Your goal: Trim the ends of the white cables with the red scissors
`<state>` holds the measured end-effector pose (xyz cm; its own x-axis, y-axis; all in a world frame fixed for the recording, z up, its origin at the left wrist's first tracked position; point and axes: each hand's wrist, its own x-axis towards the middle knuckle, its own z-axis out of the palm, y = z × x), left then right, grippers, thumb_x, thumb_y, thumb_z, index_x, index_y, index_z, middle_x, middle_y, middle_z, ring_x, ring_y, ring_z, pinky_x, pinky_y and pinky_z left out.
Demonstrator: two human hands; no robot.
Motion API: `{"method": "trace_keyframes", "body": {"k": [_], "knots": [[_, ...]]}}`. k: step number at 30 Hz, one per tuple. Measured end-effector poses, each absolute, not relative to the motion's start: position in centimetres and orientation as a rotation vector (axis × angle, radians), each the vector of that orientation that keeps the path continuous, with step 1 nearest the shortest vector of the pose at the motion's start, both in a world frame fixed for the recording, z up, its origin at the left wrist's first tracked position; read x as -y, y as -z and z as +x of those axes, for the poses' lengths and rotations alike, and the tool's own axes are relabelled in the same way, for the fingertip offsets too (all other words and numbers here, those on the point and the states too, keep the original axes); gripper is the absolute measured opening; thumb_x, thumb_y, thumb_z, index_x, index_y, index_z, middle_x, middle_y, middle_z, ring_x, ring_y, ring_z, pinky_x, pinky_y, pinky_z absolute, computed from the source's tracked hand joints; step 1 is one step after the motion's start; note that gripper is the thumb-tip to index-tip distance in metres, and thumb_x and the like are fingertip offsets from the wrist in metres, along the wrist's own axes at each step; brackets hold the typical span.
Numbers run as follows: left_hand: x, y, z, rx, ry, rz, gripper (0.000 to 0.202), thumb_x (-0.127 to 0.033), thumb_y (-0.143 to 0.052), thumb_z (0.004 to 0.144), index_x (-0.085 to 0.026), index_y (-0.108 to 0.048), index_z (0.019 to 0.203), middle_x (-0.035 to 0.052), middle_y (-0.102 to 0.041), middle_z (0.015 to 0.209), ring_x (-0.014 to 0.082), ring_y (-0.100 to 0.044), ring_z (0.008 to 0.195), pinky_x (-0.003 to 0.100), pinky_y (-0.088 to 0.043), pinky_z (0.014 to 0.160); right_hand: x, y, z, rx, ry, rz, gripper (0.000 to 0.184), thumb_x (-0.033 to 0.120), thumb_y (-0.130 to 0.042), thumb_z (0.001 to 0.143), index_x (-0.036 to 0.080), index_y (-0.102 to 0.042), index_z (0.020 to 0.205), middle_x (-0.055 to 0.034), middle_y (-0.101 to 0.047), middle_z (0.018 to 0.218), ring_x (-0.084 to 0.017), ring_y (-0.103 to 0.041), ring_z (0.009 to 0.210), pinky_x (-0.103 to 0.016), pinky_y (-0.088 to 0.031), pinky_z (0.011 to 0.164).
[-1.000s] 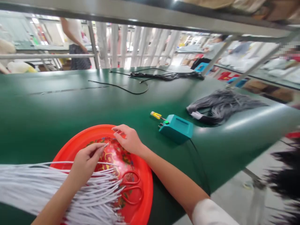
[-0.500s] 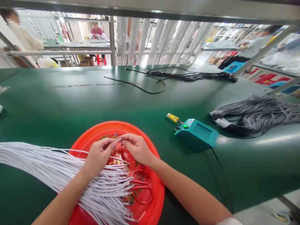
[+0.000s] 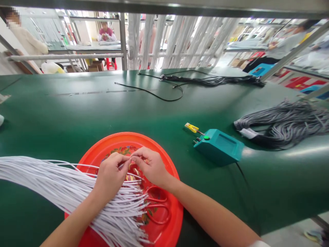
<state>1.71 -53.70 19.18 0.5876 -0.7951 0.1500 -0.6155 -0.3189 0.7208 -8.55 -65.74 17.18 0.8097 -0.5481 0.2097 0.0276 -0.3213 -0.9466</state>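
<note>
Over a red basin (image 3: 172, 206) with a flowered bottom, my two hands meet fingertip to fingertip. My left hand (image 3: 111, 175) pinches one white cable (image 3: 88, 166) close to its end. My right hand (image 3: 151, 168) is closed at the same spot, thumb and forefinger pressed on the cable's tip, which the fingers hide. Below them a thick bundle of white cables (image 3: 64, 185) runs in from the left, their metal-tipped ends lying in the basin. Red-handled scissors (image 3: 160, 214) rest in the basin to the right of those ends, blades covered by the cables.
A teal box-shaped device (image 3: 218, 145) with a yellow clip (image 3: 192, 127) stands right of the basin on the green table (image 3: 77, 113). Grey cables (image 3: 285, 127) lie coiled further right, black cables (image 3: 210, 81) at the back. White strands hang behind; people sit beyond.
My fingertips have drawn closer together, and the cable tip that showed between them is now covered. The view has shifted slightly.
</note>
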Motion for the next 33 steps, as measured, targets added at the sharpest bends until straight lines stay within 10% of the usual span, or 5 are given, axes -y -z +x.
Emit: {"method": "trace_keyframes", "body": {"k": [33], "knots": [[54.10,-18.94,1.28,0.811,0.498,1.821,0.026,-0.040,-0.057,0.078,-0.014,-0.061,0.078,0.0039,-0.059,0.073,0.0127,-0.054,0.065,0.024,-0.044,0.058,65.47,-17.21,-7.85,-0.514,0.460,-1.303,0.022,0.040,-0.065,0.070,0.018,-0.067,0.073,0.0004,-0.062,0.065,-0.008,-0.050,0.055,-0.023,-0.042,0.052]]}}
